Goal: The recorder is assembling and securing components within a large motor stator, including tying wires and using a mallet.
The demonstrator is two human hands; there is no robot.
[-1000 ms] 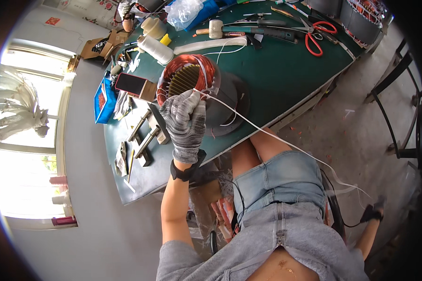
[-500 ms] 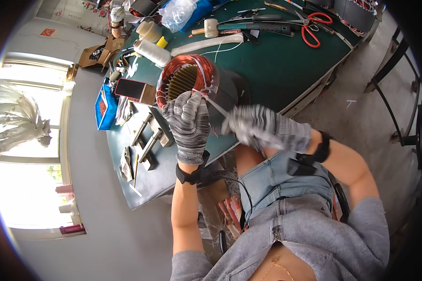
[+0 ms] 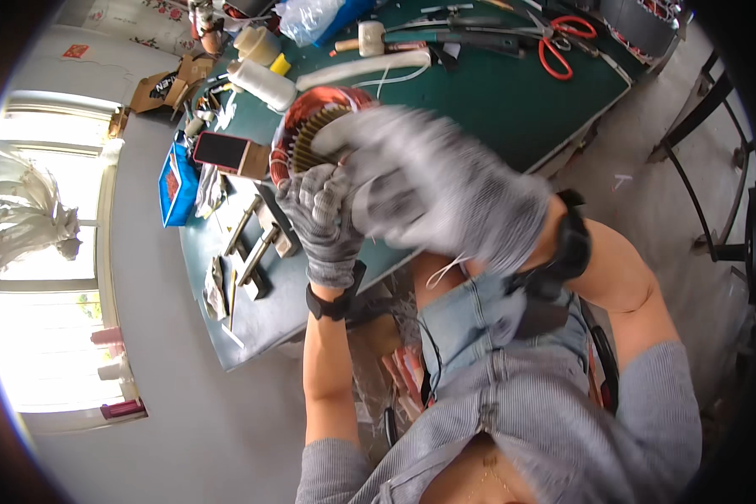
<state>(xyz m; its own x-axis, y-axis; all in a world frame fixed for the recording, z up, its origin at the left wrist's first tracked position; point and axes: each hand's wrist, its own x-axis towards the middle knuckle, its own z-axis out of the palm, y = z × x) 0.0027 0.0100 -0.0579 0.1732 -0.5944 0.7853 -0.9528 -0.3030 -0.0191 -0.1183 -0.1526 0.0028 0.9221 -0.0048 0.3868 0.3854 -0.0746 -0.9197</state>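
A motor stator (image 3: 292, 126) with copper-coloured windings and a slotted core stands on the green table, its ring facing up toward me. My left hand (image 3: 321, 227), in a grey knitted glove, rests at the stator's near edge with its fingers bent against the winding. Over the stator's right side is my right hand (image 3: 454, 181), gloved too and smeared by motion; its fingertips reach across the ring's opening. A thin white cord (image 3: 447, 270) hangs in a loop below the right hand. The right hand covers much of the stator's body.
Beyond the stator lie a white thread spool (image 3: 262, 84), a mallet (image 3: 370, 39) and red-handled scissors (image 3: 554, 50). To the left are a phone (image 3: 221, 151), a blue bin (image 3: 176, 186) and metal blocks with rods (image 3: 256, 252). Another stator (image 3: 638, 25) stands far right.
My right hand has swung up and left, from beside the stator to over it. The pale cord stretched between my hands no longer shows there; a loop now hangs beneath the right hand.
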